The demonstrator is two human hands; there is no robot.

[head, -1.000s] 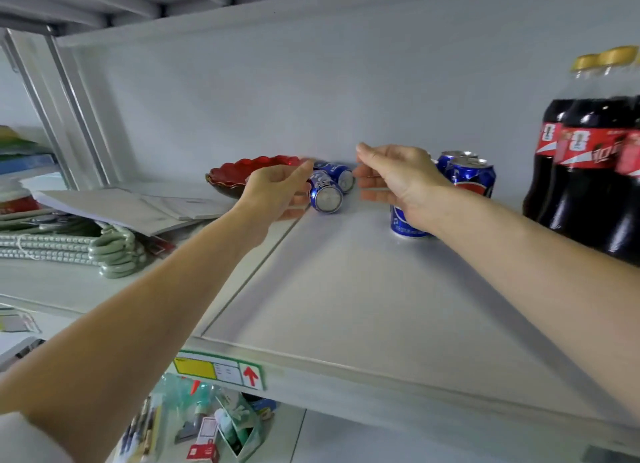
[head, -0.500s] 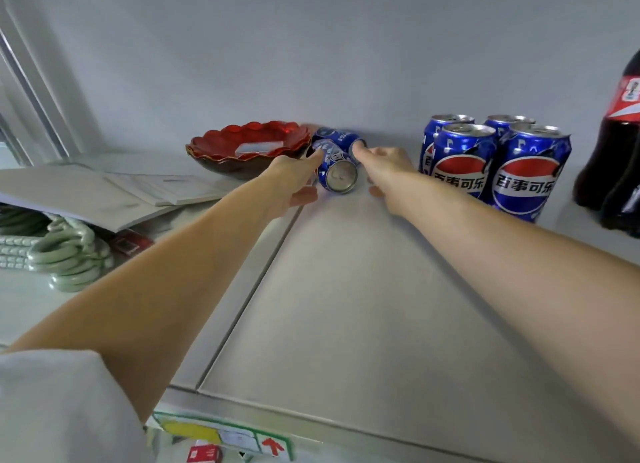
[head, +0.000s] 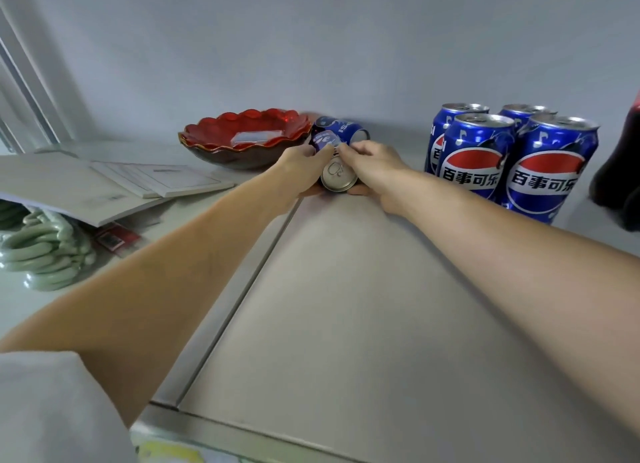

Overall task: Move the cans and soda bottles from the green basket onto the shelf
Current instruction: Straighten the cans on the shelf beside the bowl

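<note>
Just above the middle of the frame, a blue can (head: 337,172) lies on its side on the shelf (head: 363,307), its silver top with the pull tab turned toward the camera. Both hands close on it from either side: the left hand (head: 299,166) cups its left flank with fingers curled over the top, and the right hand (head: 372,163) wraps the right flank, fingertips meeting the left hand's on the upper side of the can. A second blue can (head: 341,130) lies on its side just behind, touching or nearly touching the held one, close to the back wall.

Right of the hands, four upright blue cola cans (head: 512,158) stand in a tight cluster, two in front and two behind. At the far right edge a dark cola bottle (head: 616,182) is partly cut off.

Left of the lying cans sits a red scalloped bowl (head: 246,139), just beside the rear can. Further left, flat papers (head: 104,185) lie on the shelf, overhanging a bundle of pale green hangers (head: 45,255) at the left edge.

The shelf surface is pale grey, with a seam running diagonally from the lower edge up toward the hands; a plain grey wall (head: 311,47) fills the upper frame. A light sleeve (head: 52,410) occupies the lower left corner.
</note>
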